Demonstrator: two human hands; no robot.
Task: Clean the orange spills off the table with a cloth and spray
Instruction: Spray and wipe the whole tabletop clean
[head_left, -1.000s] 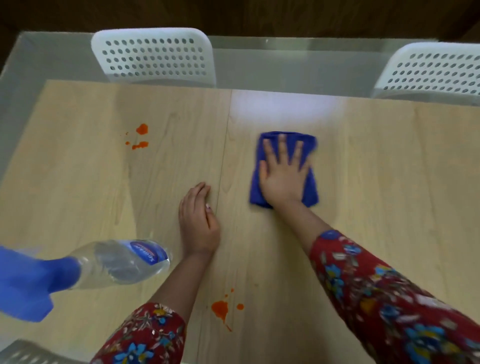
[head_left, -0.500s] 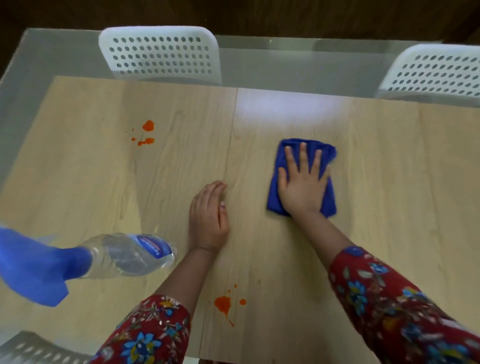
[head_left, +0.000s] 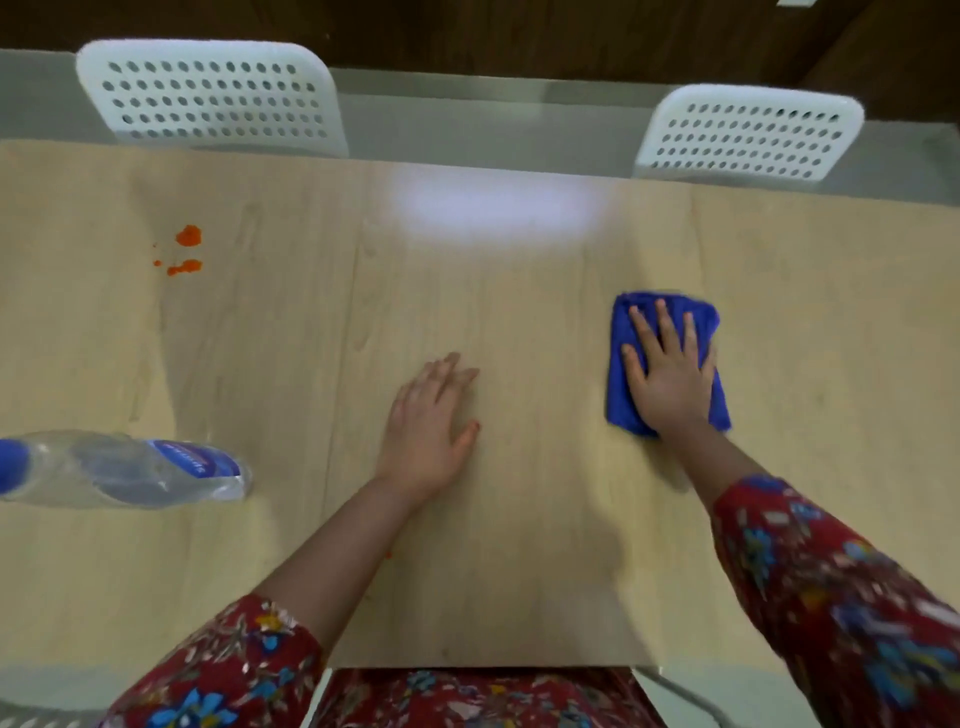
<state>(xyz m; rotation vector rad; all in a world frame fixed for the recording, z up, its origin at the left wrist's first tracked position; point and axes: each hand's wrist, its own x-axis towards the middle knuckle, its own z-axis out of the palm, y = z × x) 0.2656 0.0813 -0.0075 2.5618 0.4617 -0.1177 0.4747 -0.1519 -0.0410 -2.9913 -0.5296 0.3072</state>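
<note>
Flat and spread, the right hand has no closed grip on the blue cloth; its open palm and fingers press the folded pad down on the table, toward the right side and nearer the far edge. The left hand lies open and empty on the bare wood near the middle, apparently bracing. The cloth looks soft, light and limp, so it should bunch or unfold if dragged by one corner; pressure from a flat palm across the middle, or a pinch through all the folded layers, would probably suit it best. An orange spill sits well apart toward the far left corner, with nothing over it. The spray bottle lies on its side by the left edge; clear, thin-walled plastic, likely light and a little slick, best taken around the neck at its blue head.
</note>
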